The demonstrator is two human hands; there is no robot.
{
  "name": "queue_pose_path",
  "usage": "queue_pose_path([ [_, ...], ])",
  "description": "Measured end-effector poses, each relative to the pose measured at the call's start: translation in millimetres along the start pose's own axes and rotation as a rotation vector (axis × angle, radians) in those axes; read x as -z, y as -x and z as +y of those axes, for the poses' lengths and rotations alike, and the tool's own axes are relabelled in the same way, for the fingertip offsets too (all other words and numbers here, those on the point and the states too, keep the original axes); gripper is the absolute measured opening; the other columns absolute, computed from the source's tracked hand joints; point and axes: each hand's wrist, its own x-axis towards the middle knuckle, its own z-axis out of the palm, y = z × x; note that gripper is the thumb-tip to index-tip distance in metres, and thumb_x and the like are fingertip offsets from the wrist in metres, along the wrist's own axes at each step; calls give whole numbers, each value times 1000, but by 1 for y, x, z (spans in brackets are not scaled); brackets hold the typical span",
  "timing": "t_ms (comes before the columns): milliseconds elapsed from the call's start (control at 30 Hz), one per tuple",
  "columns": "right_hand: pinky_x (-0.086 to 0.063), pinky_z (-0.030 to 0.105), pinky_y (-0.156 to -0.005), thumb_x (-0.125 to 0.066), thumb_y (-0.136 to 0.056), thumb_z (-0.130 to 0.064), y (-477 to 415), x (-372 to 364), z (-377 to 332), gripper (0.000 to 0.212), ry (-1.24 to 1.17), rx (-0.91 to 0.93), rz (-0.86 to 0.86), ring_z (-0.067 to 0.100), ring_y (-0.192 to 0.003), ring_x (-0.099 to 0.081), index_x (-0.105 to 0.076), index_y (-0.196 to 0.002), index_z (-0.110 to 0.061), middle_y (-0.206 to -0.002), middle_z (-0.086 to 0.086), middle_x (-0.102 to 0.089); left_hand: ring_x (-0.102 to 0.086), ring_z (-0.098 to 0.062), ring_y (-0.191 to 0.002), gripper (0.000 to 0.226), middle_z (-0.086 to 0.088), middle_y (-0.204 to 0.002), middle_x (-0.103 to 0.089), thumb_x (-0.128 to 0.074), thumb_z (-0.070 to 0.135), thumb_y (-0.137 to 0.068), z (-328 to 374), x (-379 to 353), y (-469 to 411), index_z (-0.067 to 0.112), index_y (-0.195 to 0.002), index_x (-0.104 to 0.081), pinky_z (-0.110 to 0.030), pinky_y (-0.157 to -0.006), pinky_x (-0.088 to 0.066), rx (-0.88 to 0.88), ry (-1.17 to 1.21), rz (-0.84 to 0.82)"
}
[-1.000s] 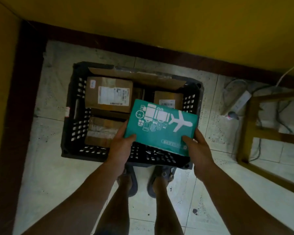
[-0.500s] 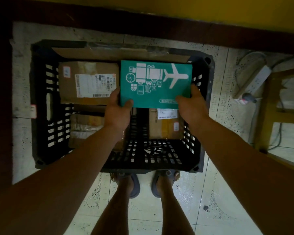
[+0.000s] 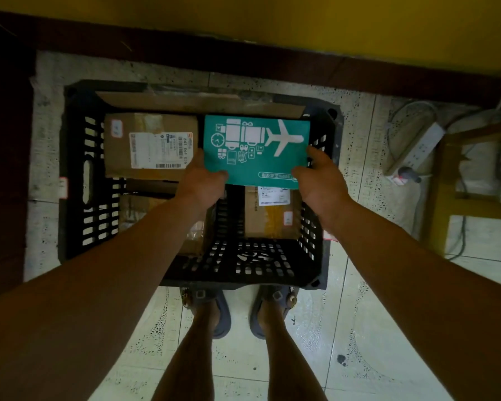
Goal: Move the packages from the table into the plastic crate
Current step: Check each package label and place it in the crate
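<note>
Pinching teal package (image 3: 256, 157) by near corners | left hand (image 3: 200, 183), right hand (image 3: 318, 183) | over crate (image 3: 243, 280)

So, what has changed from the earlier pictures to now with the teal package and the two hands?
The teal package moved from over the near side of the plastic crate to its far right part, beside the labelled brown box, and turned from tilted to square with the crate. The left hand and right hand hold its near corners as before; nothing was released. The brown boxes stayed put.
</note>
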Motion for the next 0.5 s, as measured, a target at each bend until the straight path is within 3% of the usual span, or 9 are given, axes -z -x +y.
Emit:
queue_pose_path([
  [133, -56, 41, -88, -51, -94, -10, 32, 18, -13, 40, 53, 18, -14, 21, -100, -66, -56, -131, -24, -117, -2, -66, -52, 3, -74, 52, -1, -135, -54, -57, 13, -96, 17, 6, 35, 18, -145, -41, -2, -42, -40, 13, 44, 21],
  [200, -57, 39, -83, -53, -94, -11, 53, 29, -22, 40, 43, 9, -5, 20, -99, -66, -56, -133, -21, -123, 2, -66, -54, 2, -76, 48, 3, -125, -58, -57, 14, -97, 31, 9, 59, 17, -143, -45, -4, -45, -42, 22, 89, 3],
  [300, -46, 17, -61, -55, -94, -15, 88, 46, -38, 35, 3, 7, 27, 6, -82, -61, -58, -128, -21, -119, -4, -64, -58, -4, -84, 35, 2, -110, -61, -57, 18, -97, 57, 15, 99, 20, -132, -55, -13, -65, -49, 16, 145, -18],
  [400, -39, 7, -56, -58, -92, -16, 129, 68, -56, 24, -55, 5, 91, -3, -75, -53, -57, -114, -27, -102, -9, -61, -59, -6, -91, 24, 2, -112, -61, -60, 18, -95, 93, 19, 140, 27, -116, -62, -21, -75, -48, -12, 166, -81],
  [433, -38, 6, -60, -58, -93, -16, 146, 76, -64, 25, -65, 9, 106, -4, -78, -53, -55, -113, -31, -104, -8, -59, -59, -4, -90, 22, 5, -108, -61, -61, 17, -94, 106, 20, 156, 29, -112, -63, -20, -73, -48, -30, 172, -98],
  [500, -41, 17, -83, -55, -94, -20, 185, 90, -81, 37, -74, 13, 118, 11, -108, -58, -53, -130, -30, -130, -2, -56, -61, -5, -93, 23, 8, -106, -63, -62, 18, -92, 135, 26, 193, 30, -112, -65, -23, -79, -51, -71, 172, -132],
])
